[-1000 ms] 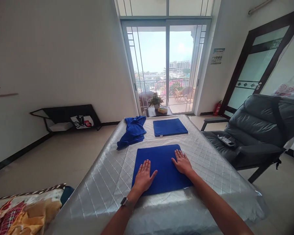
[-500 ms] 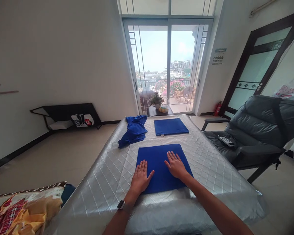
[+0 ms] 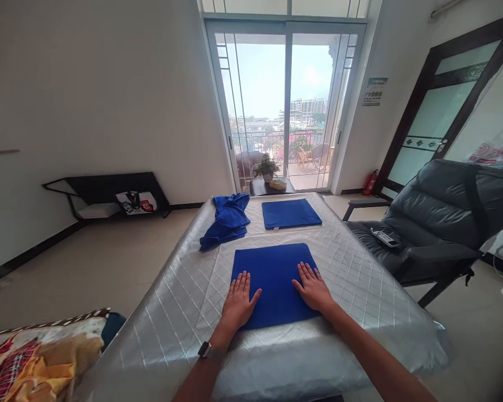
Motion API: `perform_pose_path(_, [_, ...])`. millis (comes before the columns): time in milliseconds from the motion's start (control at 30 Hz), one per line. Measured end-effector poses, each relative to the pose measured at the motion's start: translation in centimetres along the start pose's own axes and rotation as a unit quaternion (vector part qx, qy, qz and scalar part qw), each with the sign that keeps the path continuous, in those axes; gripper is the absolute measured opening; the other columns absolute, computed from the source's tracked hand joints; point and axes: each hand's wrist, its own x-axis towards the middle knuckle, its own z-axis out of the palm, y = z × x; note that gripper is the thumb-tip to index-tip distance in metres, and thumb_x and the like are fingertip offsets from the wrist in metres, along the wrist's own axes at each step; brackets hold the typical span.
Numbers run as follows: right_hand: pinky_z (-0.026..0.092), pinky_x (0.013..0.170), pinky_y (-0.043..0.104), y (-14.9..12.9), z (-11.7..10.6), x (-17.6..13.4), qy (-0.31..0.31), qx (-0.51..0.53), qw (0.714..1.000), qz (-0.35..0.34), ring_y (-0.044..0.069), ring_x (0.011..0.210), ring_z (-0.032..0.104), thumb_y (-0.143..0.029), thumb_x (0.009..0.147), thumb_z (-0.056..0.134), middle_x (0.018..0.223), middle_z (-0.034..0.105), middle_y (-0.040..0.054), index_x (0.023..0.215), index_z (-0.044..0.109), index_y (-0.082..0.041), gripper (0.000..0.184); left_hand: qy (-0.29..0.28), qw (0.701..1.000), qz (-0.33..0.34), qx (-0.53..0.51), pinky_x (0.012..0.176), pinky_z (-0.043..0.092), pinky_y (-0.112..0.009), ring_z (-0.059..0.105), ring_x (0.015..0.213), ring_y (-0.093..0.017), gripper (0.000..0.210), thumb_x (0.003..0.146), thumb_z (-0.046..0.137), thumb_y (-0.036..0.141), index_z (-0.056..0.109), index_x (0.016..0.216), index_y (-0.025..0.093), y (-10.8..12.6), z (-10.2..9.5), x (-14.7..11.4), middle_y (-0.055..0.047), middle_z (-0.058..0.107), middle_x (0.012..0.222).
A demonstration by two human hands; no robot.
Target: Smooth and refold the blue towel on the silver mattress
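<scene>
A folded blue cloth lies flat on the silver quilted table cover. On its left edge rests my left hand, palm down with the thumb apart from the fingers. My right hand lies flat over the cloth's right side, fingers stretched out. Neither hand grips anything. Farther off, a second folded blue cloth sits flat with a small white tag at its near edge. To its left is a crumpled blue cloth, loosely heaped near the cover's left edge.
A dark reclining chair with a white remote-like device on its seat stands to the right. Patterned fabrics lie at the lower left. A small table with a potted plant stands before the glass sliding doors.
My right hand has slid right and slightly toward me across the cloth, out to its right side. My left hand stays at the left edge. The view has shifted slightly.
</scene>
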Motion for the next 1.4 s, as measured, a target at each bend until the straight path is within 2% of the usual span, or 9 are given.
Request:
perform_pose_path(133, [0.006, 0.125, 0.042, 2.0, -0.1, -0.4, 0.004, -0.016, 0.999, 0.039, 0.019, 0.153, 0.006, -0.059, 0.102, 0.013, 0.166, 0.010, 0.0035, 0.160, 0.013, -0.012, 0.074, -0.006, 1.000, 0.003, -0.001, 0.123, 0.022, -0.046, 0.021, 0.151, -0.027, 0.079, 0.100, 0.019, 0.064, 0.027, 0.157, 0.010, -0.2, -0.2, 0.0, -0.013, 0.025, 0.163])
perform_pose_path(300, [0.006, 0.125, 0.042, 2.0, 0.3, -0.4, 0.014, -0.014, 0.999, 0.044, 0.021, 0.153, 0.006, -0.059, 0.102, 0.014, 0.166, 0.011, 0.0041, 0.160, 0.014, -0.012, 0.075, -0.024, 1.000, -0.009, 0.004, 0.124, 0.021, -0.045, 0.019, 0.152, -0.028, 0.082, 0.100, 0.018, 0.064, 0.028, 0.155, 0.005, 0.4, -0.9, 0.2, -0.016, 0.021, 0.163])
perform_pose_path(533, [0.007, 0.124, 0.043, 2.2, 0.8, -0.3, 0.033, -0.004, 0.999, 0.042, 0.021, 0.153, 0.008, -0.058, 0.102, 0.016, 0.166, 0.013, 0.0052, 0.160, 0.016, -0.013, 0.073, -0.033, 0.995, 0.087, -0.044, 0.125, 0.020, -0.043, 0.017, 0.152, -0.024, 0.080, 0.100, 0.015, 0.064, 0.027, 0.156, 0.009, 6.7, -1.1, 0.5, -0.013, 0.021, 0.164])
perform_pose_path(633, [0.007, 0.124, 0.043, 2.3, 1.0, -0.3, 0.040, -0.001, 0.998, 0.038, 0.022, 0.153, 0.008, -0.058, 0.102, 0.016, 0.166, 0.015, 0.0061, 0.160, 0.017, -0.013, 0.073, -0.046, 0.993, 0.089, -0.054, 0.125, 0.019, -0.045, 0.016, 0.152, -0.024, 0.082, 0.099, 0.016, 0.066, 0.026, 0.156, 0.009, 8.1, -1.0, 0.5, -0.012, 0.020, 0.164])
perform_pose_path(733, [0.007, 0.124, 0.043, 2.4, 1.1, -0.2, 0.042, 0.002, 0.998, 0.037, 0.021, 0.153, 0.008, -0.059, 0.102, 0.016, 0.166, 0.014, 0.0060, 0.160, 0.017, -0.014, 0.073, -0.056, 0.995, 0.061, -0.052, 0.125, 0.018, -0.045, 0.015, 0.152, -0.024, 0.083, 0.098, 0.014, 0.067, 0.023, 0.157, 0.010, 6.9, -1.0, -0.1, -0.011, 0.018, 0.165])
perform_pose_path(933, [0.007, 0.124, 0.043, 2.3, 1.2, -0.3, 0.039, -0.004, 0.998, 0.039, 0.021, 0.153, 0.008, -0.059, 0.102, 0.014, 0.166, 0.015, 0.0053, 0.159, 0.017, -0.012, 0.074, -0.061, 0.998, -0.004, -0.028, 0.125, 0.016, -0.046, 0.013, 0.153, -0.024, 0.084, 0.098, 0.013, 0.068, 0.019, 0.158, 0.010, 1.0, -1.0, -2.6, -0.010, 0.014, 0.165])
perform_pose_path(1033, [0.007, 0.124, 0.044, 2.2, 1.1, -0.4, 0.040, -0.005, 0.998, 0.040, 0.021, 0.153, 0.008, -0.057, 0.102, 0.014, 0.166, 0.016, 0.0054, 0.160, 0.018, -0.014, 0.072, -0.053, 0.998, -0.021, -0.021, 0.124, 0.017, -0.046, 0.013, 0.153, -0.025, 0.084, 0.098, 0.014, 0.067, 0.019, 0.158, 0.009, -0.9, -0.8, -3.6, -0.011, 0.014, 0.165])
perform_pose_path(1267, [0.002, 0.124, 0.048, 1.6, -0.4, -0.9, 0.045, -0.048, 0.997, 0.032, 0.023, 0.153, 0.009, -0.051, 0.104, 0.017, 0.164, 0.020, 0.0061, 0.158, 0.024, -0.011, 0.068, -0.011, 0.999, -0.020, -0.022, 0.124, 0.019, -0.046, 0.019, 0.152, -0.025, 0.082, 0.098, 0.018, 0.066, 0.020, 0.158, 0.011, -1.0, -0.1, -3.9, -0.011, 0.019, 0.164])
perform_pose_path(1400, [0.006, 0.124, 0.046, -1.0, -1.4, -1.2, 0.025, -0.028, 0.999, -0.012, 0.022, 0.153, 0.010, -0.050, 0.104, 0.016, 0.164, 0.021, 0.0048, 0.158, 0.025, -0.012, 0.067, 0.007, 1.000, -0.014, -0.020, 0.123, 0.020, -0.047, 0.021, 0.151, -0.026, 0.079, 0.099, 0.020, 0.065, 0.021, 0.159, 0.013, -1.0, 0.1, -3.9, -0.011, 0.024, 0.164])
